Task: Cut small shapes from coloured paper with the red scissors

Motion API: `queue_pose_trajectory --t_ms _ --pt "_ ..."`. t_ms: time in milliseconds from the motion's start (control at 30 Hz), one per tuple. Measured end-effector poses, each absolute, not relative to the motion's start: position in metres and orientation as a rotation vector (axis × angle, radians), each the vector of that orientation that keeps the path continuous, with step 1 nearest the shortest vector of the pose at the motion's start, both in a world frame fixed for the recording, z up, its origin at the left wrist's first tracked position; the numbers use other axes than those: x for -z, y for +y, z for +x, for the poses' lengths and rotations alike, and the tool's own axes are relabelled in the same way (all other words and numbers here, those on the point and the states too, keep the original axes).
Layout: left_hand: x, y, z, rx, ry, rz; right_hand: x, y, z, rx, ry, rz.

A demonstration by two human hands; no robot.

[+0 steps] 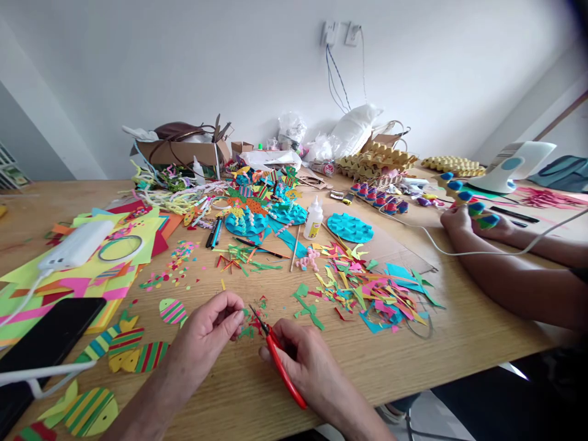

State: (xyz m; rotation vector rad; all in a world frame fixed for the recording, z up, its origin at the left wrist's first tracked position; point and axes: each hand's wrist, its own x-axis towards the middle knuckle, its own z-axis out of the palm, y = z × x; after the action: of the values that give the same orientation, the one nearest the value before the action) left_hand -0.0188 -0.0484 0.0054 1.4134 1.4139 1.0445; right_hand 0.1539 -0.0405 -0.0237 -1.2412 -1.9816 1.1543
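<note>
My right hand (307,356) is closed around red-handled scissors (279,358), whose blades point up and left toward my left hand. My left hand (209,327) pinches a small green and red paper scrap (247,324) between thumb and fingertips, right at the scissor tips. Both hands hover low over the wooden table (413,361) near its front edge. Tiny cut bits lie under the scrap.
Striped paper fish (124,349) lie at the left by a black phone (43,340). A heap of coloured scraps (372,294), a glue bottle (314,218) and blue paper pieces (350,227) fill the middle. Another person's arms (496,263) work at the right.
</note>
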Motion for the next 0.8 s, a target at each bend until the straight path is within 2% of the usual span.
queue_pose_trajectory --t_ms 267,367,567,800 --pt "-0.001 -0.049 -0.021 -0.979 1.436 1.503 0.014 -0.033 0.156 -1.301 -1.791 -1.156" --pt "0.001 -0.050 -0.019 -0.934 1.454 1.572 0.011 -0.029 0.151 -1.199 -1.725 -1.112" --pt "0.000 -0.051 -0.013 -0.857 1.522 1.681 0.004 -0.021 0.144 -0.980 -1.958 -1.071" --pt "-0.001 -0.050 -0.015 -0.855 1.492 1.691 0.004 -0.017 0.144 -1.041 -1.990 -1.050"
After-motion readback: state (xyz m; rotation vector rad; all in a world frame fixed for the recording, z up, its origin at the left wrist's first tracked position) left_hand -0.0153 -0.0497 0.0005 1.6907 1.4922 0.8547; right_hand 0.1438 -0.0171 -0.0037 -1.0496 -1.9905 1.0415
